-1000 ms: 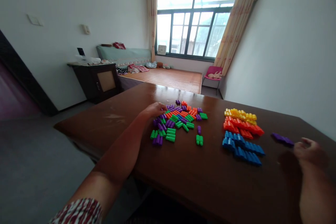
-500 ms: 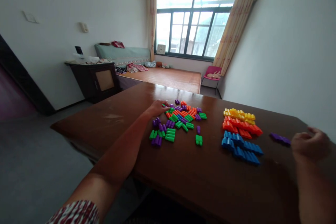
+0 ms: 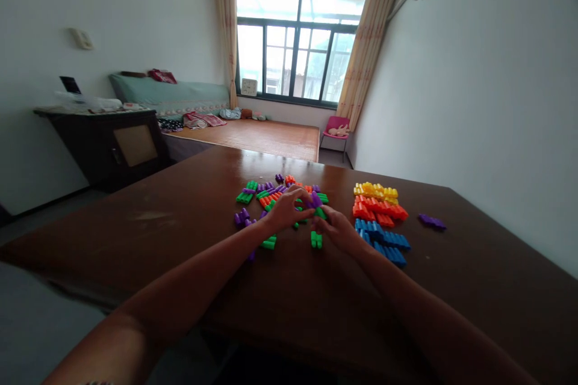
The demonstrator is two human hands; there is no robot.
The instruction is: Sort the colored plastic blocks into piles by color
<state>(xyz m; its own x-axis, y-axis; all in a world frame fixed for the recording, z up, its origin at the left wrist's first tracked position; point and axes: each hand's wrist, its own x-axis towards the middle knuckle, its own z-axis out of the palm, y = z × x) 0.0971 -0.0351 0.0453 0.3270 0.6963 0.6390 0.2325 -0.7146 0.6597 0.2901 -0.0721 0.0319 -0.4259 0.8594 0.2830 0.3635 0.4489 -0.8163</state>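
Observation:
My left hand [image 3: 289, 209] and my right hand [image 3: 338, 230] meet over the pile in the middle of the table. Between my left fingertips is a purple plastic toy block [image 3: 315, 199], upright. A green toy block [image 3: 321, 213] touches it from below, pinched by my right fingers; whether the two are joined I cannot tell. Just under my hands lies a green block pair [image 3: 316, 239]. Orange and green blocks [image 3: 270, 199] lie partly behind my left hand. Purple blocks [image 3: 241, 216] are left of my left wrist, and my forearm hides part of that group.
On the right of the brown table [image 3: 478, 246] are rows of yellow blocks [image 3: 376, 191], orange-red blocks [image 3: 379, 209] and blue blocks [image 3: 383, 242]. A purple row [image 3: 432, 221] lies farther right. Beyond the table stand a bed [image 3: 275, 135] and a pink chair [image 3: 335, 127].
My right hand has come from the far right to the middle. My left hand has lifted from the pile, and both now hold blocks together. The view has swung right.

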